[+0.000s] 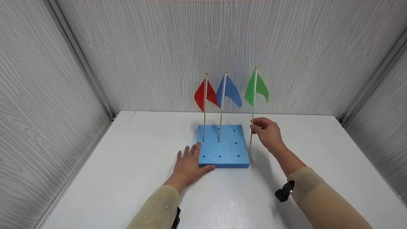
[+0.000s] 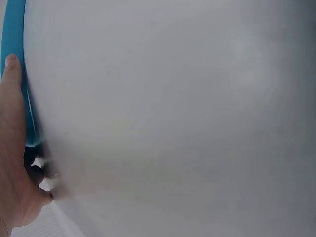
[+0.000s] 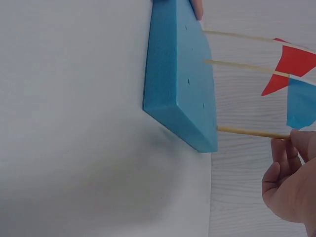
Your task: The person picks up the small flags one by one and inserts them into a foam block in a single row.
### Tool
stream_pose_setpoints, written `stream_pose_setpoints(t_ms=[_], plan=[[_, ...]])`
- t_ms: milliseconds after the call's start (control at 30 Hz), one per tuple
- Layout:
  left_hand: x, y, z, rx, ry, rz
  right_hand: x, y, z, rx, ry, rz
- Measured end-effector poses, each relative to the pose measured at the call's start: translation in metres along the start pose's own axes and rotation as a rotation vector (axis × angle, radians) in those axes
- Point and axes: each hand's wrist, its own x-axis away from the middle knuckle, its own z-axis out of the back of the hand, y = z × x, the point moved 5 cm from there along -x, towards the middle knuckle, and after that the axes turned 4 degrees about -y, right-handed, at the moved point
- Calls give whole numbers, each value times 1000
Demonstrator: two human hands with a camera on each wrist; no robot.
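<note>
In the head view a blue block point(image 1: 227, 152) with rows of small holes lies on the white table. A red flag point(image 1: 200, 94) and a blue flag point(image 1: 230, 92) stand upright in its holes. My right hand point(image 1: 268, 132) pinches the wooden stick of a green flag point(image 1: 250, 90) between thumb and fingers. The stick's lower end overlaps the block's right edge there, and in the right wrist view the stick point(image 3: 252, 132) points at the block's top face. My left hand point(image 1: 187, 165) rests spread at the block's front left corner, thumb point(image 2: 12, 74) along the front side.
The white table point(image 1: 143, 136) extends around the block on all sides. Behind it rises a grey wood-grain wall point(image 1: 159, 63), with side panels left and right. Bare holes show along the block's front row and right column.
</note>
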Motion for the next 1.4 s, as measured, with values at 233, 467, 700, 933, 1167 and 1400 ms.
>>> stream_pose_setpoints(t_ms=[233, 467, 700, 933, 1167, 1400], plan=[[5, 6, 4, 18, -2, -2, -9, -9, -15, -51, 21, 36], [3, 8, -1, 14, -10, 5, -8, -12, -27, -74, 52, 106], [1, 12, -4, -1, -23, 4, -6, -2, -31, -42, 84, 132], [1, 15, -2, -10, -17, -5, -7, 4, -35, -37, 92, 123], [3, 14, -3, -19, -29, 1, -5, 13, -42, 4, 79, 59], [1, 12, -4, -23, -32, 7, -4, 19, -46, 9, 71, 30]])
